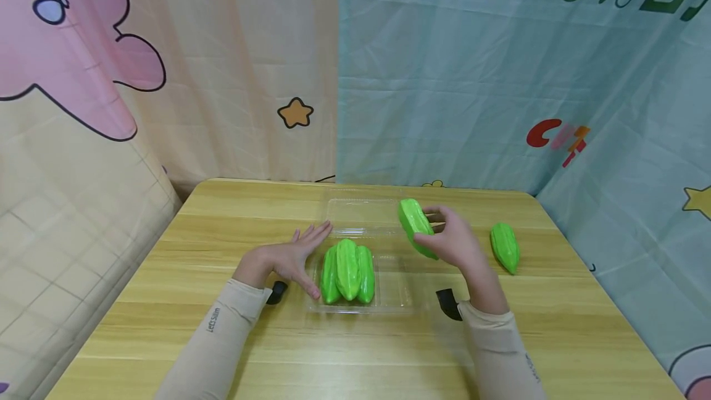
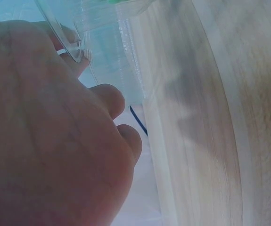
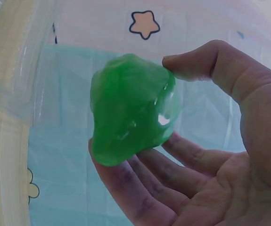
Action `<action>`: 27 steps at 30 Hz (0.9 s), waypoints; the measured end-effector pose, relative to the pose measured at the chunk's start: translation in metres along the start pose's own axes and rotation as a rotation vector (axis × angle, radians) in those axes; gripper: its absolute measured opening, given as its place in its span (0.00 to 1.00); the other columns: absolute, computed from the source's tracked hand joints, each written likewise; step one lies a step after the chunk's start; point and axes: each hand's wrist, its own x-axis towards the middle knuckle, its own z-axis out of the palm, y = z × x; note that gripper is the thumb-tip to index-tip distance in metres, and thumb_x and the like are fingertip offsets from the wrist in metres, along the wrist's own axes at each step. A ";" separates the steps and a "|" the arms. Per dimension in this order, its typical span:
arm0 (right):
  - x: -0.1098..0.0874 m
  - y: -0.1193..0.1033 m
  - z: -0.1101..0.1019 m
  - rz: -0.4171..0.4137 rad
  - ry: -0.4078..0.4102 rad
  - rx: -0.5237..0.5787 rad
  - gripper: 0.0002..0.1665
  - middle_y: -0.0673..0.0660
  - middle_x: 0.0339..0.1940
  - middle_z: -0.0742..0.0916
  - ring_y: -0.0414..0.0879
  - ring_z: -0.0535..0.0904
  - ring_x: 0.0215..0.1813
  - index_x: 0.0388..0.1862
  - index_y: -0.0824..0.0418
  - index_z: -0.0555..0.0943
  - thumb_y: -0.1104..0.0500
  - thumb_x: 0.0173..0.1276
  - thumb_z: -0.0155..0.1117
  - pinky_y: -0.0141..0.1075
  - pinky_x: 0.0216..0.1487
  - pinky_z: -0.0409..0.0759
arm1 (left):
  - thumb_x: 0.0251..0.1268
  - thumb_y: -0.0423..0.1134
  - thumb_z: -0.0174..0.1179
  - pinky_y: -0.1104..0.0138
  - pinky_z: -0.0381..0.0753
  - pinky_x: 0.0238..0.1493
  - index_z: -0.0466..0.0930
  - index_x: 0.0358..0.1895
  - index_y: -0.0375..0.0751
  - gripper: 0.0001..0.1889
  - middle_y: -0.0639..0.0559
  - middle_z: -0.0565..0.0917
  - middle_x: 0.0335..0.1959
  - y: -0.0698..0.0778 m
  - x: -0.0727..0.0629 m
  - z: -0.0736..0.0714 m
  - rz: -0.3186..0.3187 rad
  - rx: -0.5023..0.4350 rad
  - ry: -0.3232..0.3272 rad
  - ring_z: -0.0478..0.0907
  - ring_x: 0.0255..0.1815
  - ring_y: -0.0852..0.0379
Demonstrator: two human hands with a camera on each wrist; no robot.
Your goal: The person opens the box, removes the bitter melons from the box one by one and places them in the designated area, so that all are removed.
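A ribbed, glossy green star fruit point(image 3: 130, 108) is pinched in my right hand point(image 1: 452, 239), thumb on one side and fingers on the other. It is held tilted over the right side of a clear plastic clamshell box point(image 1: 397, 279). Inside the box, several similar star fruits point(image 1: 347, 269) lie side by side, lengthwise, in the left half. My left hand point(image 1: 291, 262) rests along the box's left edge with fingers spread, the thumb at the near left corner. In the left wrist view, its fingertips point(image 2: 108, 96) are by the clear plastic wall.
Another green star fruit point(image 1: 505, 248) lies on the wooden table point(image 1: 222, 227), to the right of my right hand. The box's clear lid point(image 1: 363, 212) is folded back toward the far table edge. Printed curtains point(image 1: 250, 66) hang behind and at both sides.
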 end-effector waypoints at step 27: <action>0.014 0.048 -0.032 0.129 0.103 -0.075 0.40 0.73 0.68 0.73 0.68 0.70 0.68 0.73 0.71 0.66 0.55 0.69 0.68 0.56 0.59 0.78 | 0.39 0.59 0.81 0.40 0.23 0.73 0.26 0.81 0.37 0.78 0.41 0.27 0.82 0.001 0.000 0.000 -0.009 0.014 -0.006 0.22 0.79 0.35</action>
